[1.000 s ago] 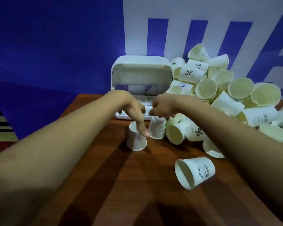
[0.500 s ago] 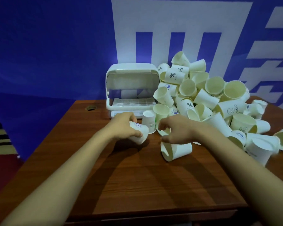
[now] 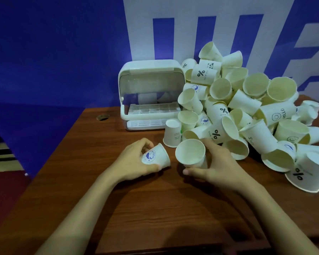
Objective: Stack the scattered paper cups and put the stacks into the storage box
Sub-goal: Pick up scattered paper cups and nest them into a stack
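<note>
My left hand grips a small white paper cup with a blue logo, lying on its side just above the table. My right hand holds a second white paper cup, its open mouth tilted toward me. The two cups are a short gap apart. Behind them a large pile of scattered paper cups covers the right of the table. The white storage box stands at the back with its lid raised and a slatted tray inside.
One cup stands upside down in front of the box. The brown wooden table has a small round hole at its back left. A blue and white wall is behind.
Both hands have lifted and drawn nearer to me. The right hand has picked up a cup from the table and turned its mouth up; the left still holds its logo cup.
</note>
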Demonstrator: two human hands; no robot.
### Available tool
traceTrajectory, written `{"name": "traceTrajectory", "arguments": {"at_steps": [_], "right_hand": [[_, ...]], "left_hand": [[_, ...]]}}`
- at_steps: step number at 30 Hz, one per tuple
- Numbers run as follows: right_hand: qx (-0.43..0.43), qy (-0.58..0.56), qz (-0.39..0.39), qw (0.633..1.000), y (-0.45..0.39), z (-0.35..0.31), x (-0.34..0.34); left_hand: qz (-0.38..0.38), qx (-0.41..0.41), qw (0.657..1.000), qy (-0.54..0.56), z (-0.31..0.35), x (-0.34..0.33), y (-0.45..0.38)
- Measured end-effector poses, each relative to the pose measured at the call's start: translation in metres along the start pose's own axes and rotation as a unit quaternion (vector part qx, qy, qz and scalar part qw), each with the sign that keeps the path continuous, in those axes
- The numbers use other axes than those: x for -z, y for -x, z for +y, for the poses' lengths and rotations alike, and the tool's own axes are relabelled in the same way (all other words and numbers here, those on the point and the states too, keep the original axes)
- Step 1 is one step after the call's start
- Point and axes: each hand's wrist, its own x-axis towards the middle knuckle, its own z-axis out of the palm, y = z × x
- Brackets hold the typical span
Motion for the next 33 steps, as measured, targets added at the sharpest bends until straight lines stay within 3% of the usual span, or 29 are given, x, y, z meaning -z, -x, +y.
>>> {"name": "traceTrajectory", "arguments": {"at_steps": [3, 6, 16, 28, 33], "right_hand": [[-0.015, -0.095, 0.044, 0.994, 0.003, 0.007, -0.03], [-0.028, -0.134, 0.073, 0.988, 0.001, 0.013, -0.048], [-0.024, -0.102, 0.065, 0.992, -0.004, 0.016, -0.06], [-0.009, -0.139, 0.067, 0.988, -0.004, 0.014, -0.06], [0.006, -0.138, 0.086, 0.987, 0.003, 0.01, -0.054]], "left_hand": [[0.053, -0.016, 0.99, 0.13, 0.002, -0.002, -0.006], [0.102, -0.029, 0.937, 0.333, 0.01, -0.01, -0.011], [0.173, -0.146, 0.869, 0.439, 0.04, -0.014, -0.017], [0.063, -0.182, 0.924, 0.33, 0.036, -0.052, -0.028], [0.02, -0.157, 0.933, 0.323, 0.021, -0.053, -0.022]]}}
